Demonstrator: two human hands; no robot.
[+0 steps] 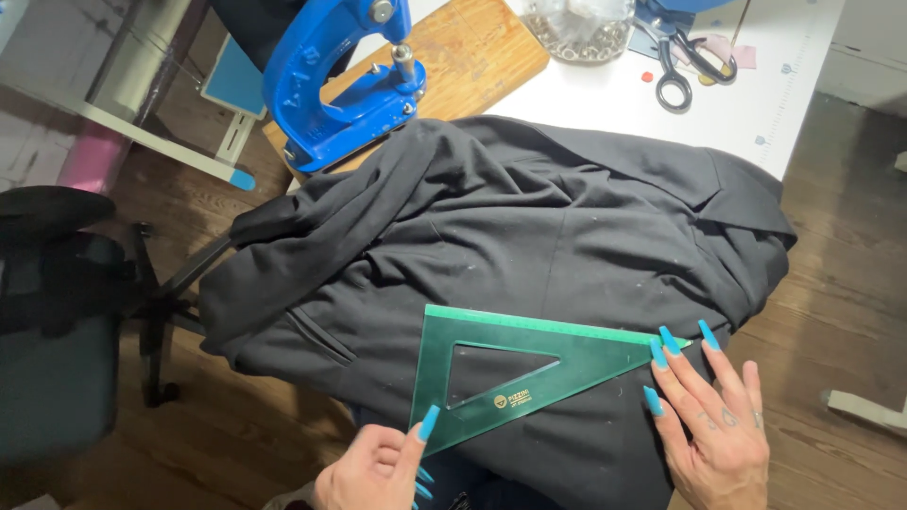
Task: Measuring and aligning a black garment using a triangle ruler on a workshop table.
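A black garment [529, 217] lies spread over the table, hanging off its near edge. On it rests a green see-through set square [586, 354], a triangle with a cut-out middle. My left hand [373, 467] pinches the set square's lower left corner between thumb and fingers. My right hand [713, 416] lies flat on the cloth, its fingertips pressing the square's right tip. Both hands have long blue nails.
A blue hand press [335, 80] stands on a wooden board [472, 52] at the table's far left. Black scissors [685, 61] and a clear bag of small metal parts [578, 28] lie on the white table [756, 104]. A black office chair [66, 312] stands at left on the wooden floor.
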